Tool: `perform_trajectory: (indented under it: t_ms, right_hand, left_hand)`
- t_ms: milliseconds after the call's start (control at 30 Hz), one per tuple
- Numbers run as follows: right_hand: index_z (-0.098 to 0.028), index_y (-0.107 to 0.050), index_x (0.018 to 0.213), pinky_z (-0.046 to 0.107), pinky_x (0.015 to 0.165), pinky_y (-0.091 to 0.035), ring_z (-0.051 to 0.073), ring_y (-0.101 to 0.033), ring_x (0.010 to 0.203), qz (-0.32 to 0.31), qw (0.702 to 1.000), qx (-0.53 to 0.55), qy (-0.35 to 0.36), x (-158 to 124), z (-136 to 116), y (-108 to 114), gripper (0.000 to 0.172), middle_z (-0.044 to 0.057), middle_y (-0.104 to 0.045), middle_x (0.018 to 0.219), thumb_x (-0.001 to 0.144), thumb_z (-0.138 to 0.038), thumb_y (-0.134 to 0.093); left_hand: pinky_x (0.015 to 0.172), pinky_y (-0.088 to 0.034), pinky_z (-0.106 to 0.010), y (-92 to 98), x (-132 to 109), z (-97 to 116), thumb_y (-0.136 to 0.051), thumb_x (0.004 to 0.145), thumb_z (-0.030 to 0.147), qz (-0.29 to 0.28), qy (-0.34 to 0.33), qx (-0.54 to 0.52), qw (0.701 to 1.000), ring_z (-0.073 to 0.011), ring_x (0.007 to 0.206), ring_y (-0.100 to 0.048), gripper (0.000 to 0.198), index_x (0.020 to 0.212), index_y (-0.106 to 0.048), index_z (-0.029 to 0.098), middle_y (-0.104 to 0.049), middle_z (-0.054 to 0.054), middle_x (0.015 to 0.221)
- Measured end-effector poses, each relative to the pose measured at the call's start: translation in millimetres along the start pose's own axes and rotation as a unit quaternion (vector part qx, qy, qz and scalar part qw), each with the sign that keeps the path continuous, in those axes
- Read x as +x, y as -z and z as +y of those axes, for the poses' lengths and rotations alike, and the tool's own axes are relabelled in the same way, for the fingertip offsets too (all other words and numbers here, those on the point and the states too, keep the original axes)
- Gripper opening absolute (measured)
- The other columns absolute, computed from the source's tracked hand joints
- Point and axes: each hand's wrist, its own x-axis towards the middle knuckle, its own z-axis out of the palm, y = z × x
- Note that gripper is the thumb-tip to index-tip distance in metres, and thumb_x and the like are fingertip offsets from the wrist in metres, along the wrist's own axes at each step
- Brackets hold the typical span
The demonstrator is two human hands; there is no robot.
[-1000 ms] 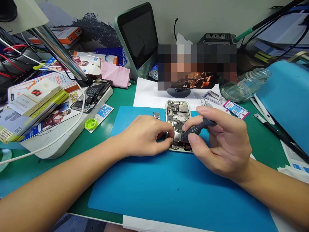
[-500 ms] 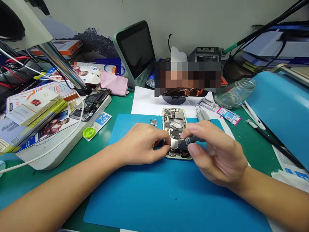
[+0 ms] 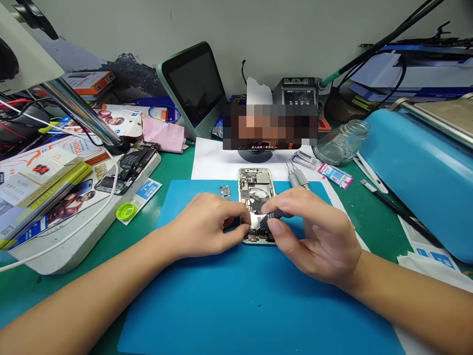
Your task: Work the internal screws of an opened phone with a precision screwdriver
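Observation:
An opened phone (image 3: 255,190) with its inner parts bare lies on a blue mat (image 3: 236,301). My left hand (image 3: 207,224) is closed in a pinch at the phone's lower left edge, on a small silvery part. My right hand (image 3: 314,236) is closed round a dark grey screwdriver (image 3: 275,215), whose tip rests on the lower half of the phone beside my left fingertips. A tiny loose component (image 3: 224,191) lies on the mat just left of the phone.
Two more screwdrivers (image 3: 297,178) lie right of the phone. A glass jar (image 3: 342,143), a tilted tablet (image 3: 192,91) and a soldering station (image 3: 299,91) stand behind. A second dismantled phone (image 3: 127,165), a green cap (image 3: 126,211) and boxes sit left. A blue roll (image 3: 421,167) lies right.
My head has lifted, so everything sits lower and further left in view. The screwdriver has tilted flatter over the phone. Both hands stay on the phone's lower part.

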Motion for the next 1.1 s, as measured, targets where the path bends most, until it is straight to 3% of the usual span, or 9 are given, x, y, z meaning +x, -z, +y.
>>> perform_trajectory:
  t_ms: [433,667,833,1000,1100]
  right_hand:
    - [-0.020,-0.056,0.138,0.041,0.083,-0.060,0.022,-0.071,0.100,0.000,0.999,0.044,-0.016,-2.1,-0.2,2.4,0.053,0.010,-0.073,0.114,0.090,0.001,-0.052]
    - [-0.016,-0.061,0.132,0.033,0.084,-0.060,0.018,-0.068,0.100,-0.007,1.000,-0.011,0.008,0.8,-2.2,4.6,0.043,0.011,-0.071,0.112,0.092,-0.003,-0.054]
    - [-0.017,-0.060,0.133,0.037,0.090,-0.058,0.021,-0.068,0.105,-0.002,1.000,0.003,-0.002,-0.9,-1.2,2.3,0.044,0.011,-0.072,0.115,0.091,-0.003,-0.054]
    - [-0.020,-0.061,0.132,0.032,0.079,-0.059,0.018,-0.067,0.093,-0.010,1.000,-0.023,-0.009,0.6,-2.1,1.8,0.045,0.009,-0.071,0.107,0.091,-0.003,-0.057]
    - [-0.022,-0.058,0.135,0.037,0.084,-0.058,0.021,-0.067,0.098,-0.008,1.000,-0.008,-0.015,0.3,-0.8,1.0,0.049,0.009,-0.070,0.112,0.090,-0.003,-0.056]
  left_hand:
    - [0.054,-0.028,-0.024,0.3,-1.0,-1.3,-0.060,0.086,0.020,0.003,-0.004,-0.001,1.000,-0.0080,0.051,-0.043,0.011,0.087,-0.071,0.021,-0.049,0.008,0.057]
    - [0.054,-0.028,-0.023,-1.3,-0.8,-1.5,-0.061,0.087,0.020,0.004,-0.009,-0.001,1.000,-0.0073,0.050,-0.041,0.010,0.087,-0.071,0.021,-0.047,0.008,0.056]
    - [0.055,-0.028,-0.023,-1.6,-1.2,-2.2,-0.061,0.087,0.020,0.008,-0.008,0.000,1.000,-0.0071,0.050,-0.043,0.010,0.087,-0.071,0.022,-0.049,0.008,0.056]
    - [0.054,-0.028,-0.023,-0.9,-0.8,-2.4,-0.061,0.087,0.020,0.006,-0.011,0.001,1.000,-0.0072,0.050,-0.042,0.010,0.087,-0.071,0.022,-0.048,0.009,0.055]
    - [0.054,-0.028,-0.024,-1.2,-0.5,-3.1,-0.061,0.087,0.021,0.009,-0.012,0.002,1.000,-0.0074,0.050,-0.042,0.010,0.087,-0.071,0.022,-0.049,0.008,0.056]
